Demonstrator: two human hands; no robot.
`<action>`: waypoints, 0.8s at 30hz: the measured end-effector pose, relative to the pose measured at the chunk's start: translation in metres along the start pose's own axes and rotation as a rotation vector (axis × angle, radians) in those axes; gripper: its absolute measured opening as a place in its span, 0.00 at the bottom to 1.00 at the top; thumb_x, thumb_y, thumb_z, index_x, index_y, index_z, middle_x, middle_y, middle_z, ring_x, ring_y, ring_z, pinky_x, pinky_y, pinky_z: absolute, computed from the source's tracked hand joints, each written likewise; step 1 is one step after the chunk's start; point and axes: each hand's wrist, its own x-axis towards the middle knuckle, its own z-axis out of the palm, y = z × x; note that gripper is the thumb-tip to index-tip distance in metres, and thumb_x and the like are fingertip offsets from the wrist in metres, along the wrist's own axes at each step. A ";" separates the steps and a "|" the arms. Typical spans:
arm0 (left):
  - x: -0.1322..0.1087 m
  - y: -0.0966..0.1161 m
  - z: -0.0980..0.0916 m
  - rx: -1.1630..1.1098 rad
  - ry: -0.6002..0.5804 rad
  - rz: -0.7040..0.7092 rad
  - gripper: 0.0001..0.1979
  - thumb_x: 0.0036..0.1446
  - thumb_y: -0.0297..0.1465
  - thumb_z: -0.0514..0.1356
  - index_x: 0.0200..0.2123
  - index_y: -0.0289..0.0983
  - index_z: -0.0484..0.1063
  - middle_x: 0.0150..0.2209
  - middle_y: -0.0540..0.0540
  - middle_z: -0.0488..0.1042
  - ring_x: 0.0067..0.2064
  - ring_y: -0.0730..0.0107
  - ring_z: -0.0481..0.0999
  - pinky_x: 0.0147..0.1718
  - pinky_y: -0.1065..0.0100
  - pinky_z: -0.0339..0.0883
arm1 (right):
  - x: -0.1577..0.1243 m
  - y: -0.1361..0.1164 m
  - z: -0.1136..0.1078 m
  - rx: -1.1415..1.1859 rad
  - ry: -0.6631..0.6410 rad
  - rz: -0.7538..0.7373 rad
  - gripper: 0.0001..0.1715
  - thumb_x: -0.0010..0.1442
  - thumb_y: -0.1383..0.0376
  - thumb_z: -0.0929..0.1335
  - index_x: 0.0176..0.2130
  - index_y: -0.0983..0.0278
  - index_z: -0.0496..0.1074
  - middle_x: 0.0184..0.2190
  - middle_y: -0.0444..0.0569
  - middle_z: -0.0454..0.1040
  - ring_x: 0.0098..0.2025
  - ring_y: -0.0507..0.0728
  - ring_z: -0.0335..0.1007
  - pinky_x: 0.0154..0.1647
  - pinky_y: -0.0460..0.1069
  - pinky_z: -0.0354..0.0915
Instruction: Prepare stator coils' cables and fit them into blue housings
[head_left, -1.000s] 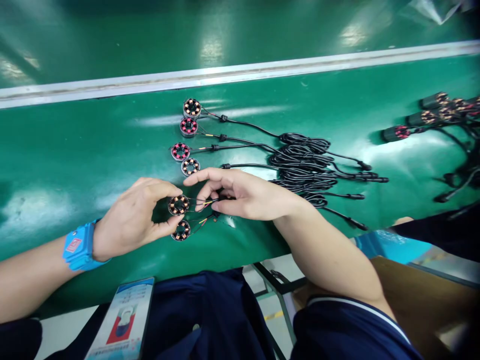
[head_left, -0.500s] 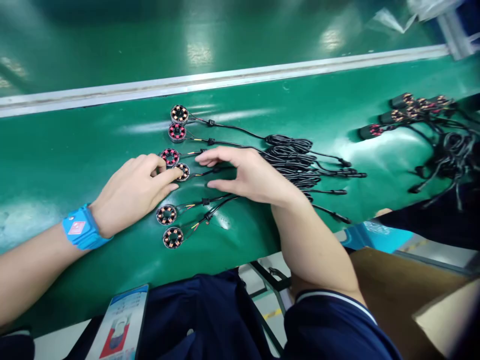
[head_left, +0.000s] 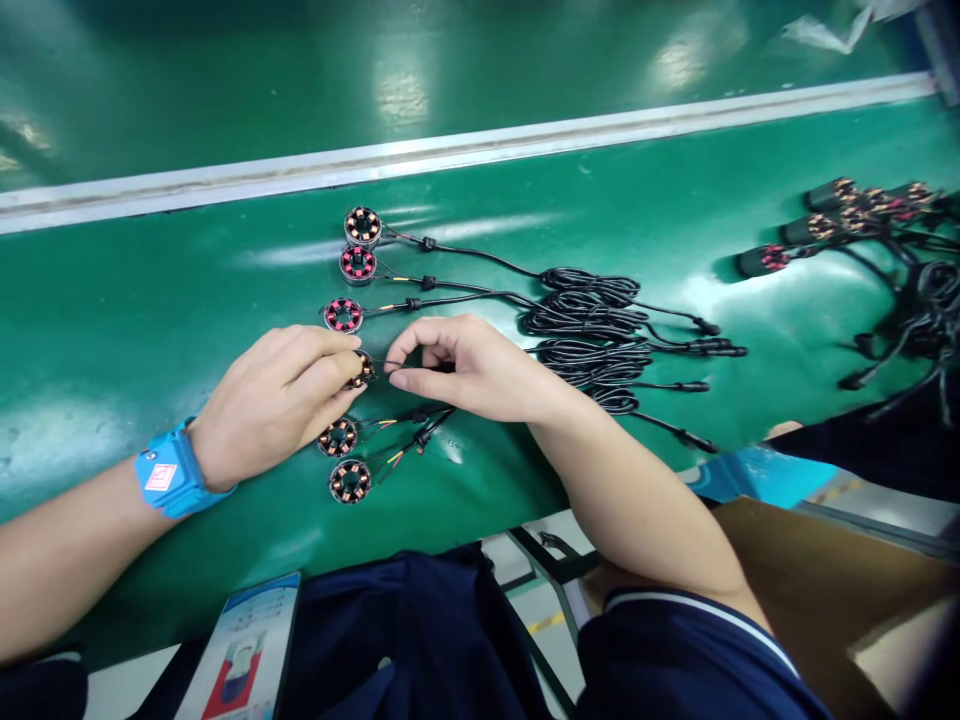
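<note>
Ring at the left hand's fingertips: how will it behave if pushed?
The ring looks rigid and probably heavy for its size, given the copper-coloured windings. Face up, it would likely slide rather than roll. Its thin leads, running toward the right hand, look bendable and possibly fragile.

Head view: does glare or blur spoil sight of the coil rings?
Head view: pale glare patches lie on the green tabletop, mostly clear of the coil rings; head view: the rings look fairly sharp, though the left hand partly covers one; head view: the brown panel at lower right looks softer.
</note>
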 end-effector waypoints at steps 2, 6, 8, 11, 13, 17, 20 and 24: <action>-0.001 0.000 0.002 -0.036 0.030 -0.002 0.14 0.63 0.29 0.64 0.49 0.36 0.66 0.48 0.41 0.78 0.49 0.57 0.79 0.45 0.59 0.73 | 0.002 0.001 0.000 0.196 -0.035 0.040 0.12 0.62 0.60 0.72 0.37 0.67 0.75 0.21 0.38 0.63 0.22 0.46 0.52 0.21 0.44 0.49; -0.003 0.001 0.004 -0.081 0.027 -0.014 0.16 0.63 0.29 0.64 0.51 0.39 0.64 0.49 0.42 0.78 0.50 0.58 0.79 0.46 0.59 0.73 | 0.006 0.001 0.000 0.439 -0.038 0.111 0.12 0.63 0.60 0.69 0.36 0.68 0.73 0.30 0.45 0.74 0.25 0.46 0.57 0.23 0.43 0.52; -0.004 0.000 0.002 -0.092 0.025 -0.029 0.15 0.64 0.31 0.64 0.51 0.39 0.65 0.48 0.43 0.78 0.49 0.59 0.80 0.46 0.60 0.72 | 0.006 0.000 -0.001 0.471 -0.053 0.158 0.11 0.65 0.62 0.66 0.37 0.68 0.73 0.32 0.47 0.76 0.25 0.46 0.61 0.24 0.42 0.54; -0.004 -0.003 -0.003 -0.054 -0.042 -0.046 0.11 0.66 0.34 0.62 0.49 0.40 0.68 0.47 0.44 0.78 0.47 0.59 0.79 0.46 0.59 0.71 | 0.003 -0.003 -0.007 0.388 -0.099 0.166 0.17 0.64 0.65 0.65 0.51 0.67 0.72 0.36 0.49 0.78 0.31 0.49 0.68 0.27 0.42 0.61; -0.004 -0.007 -0.007 -0.027 -0.120 -0.043 0.06 0.68 0.35 0.59 0.45 0.40 0.71 0.46 0.45 0.78 0.47 0.59 0.79 0.45 0.59 0.69 | -0.004 -0.006 -0.013 0.210 -0.095 0.114 0.27 0.61 0.68 0.68 0.60 0.65 0.67 0.44 0.50 0.78 0.41 0.52 0.73 0.34 0.44 0.67; -0.004 -0.012 -0.010 -0.047 -0.195 -0.050 0.09 0.69 0.37 0.57 0.41 0.38 0.72 0.46 0.43 0.78 0.47 0.57 0.78 0.43 0.59 0.66 | -0.018 -0.009 -0.027 -0.164 -0.023 0.055 0.27 0.56 0.70 0.72 0.55 0.63 0.72 0.45 0.48 0.77 0.45 0.54 0.73 0.41 0.46 0.69; -0.004 -0.012 -0.009 -0.043 -0.210 -0.071 0.11 0.69 0.39 0.57 0.40 0.38 0.71 0.46 0.43 0.78 0.47 0.56 0.77 0.42 0.59 0.65 | -0.021 -0.008 -0.031 -0.279 -0.018 0.066 0.13 0.59 0.68 0.71 0.46 0.65 0.75 0.37 0.46 0.78 0.36 0.52 0.73 0.39 0.46 0.68; -0.008 -0.014 -0.008 -0.047 -0.229 -0.121 0.12 0.68 0.41 0.58 0.38 0.38 0.70 0.44 0.43 0.77 0.47 0.55 0.76 0.42 0.58 0.65 | -0.013 0.000 -0.027 -0.354 0.016 0.002 0.06 0.65 0.67 0.69 0.42 0.65 0.76 0.36 0.46 0.79 0.37 0.52 0.75 0.39 0.46 0.65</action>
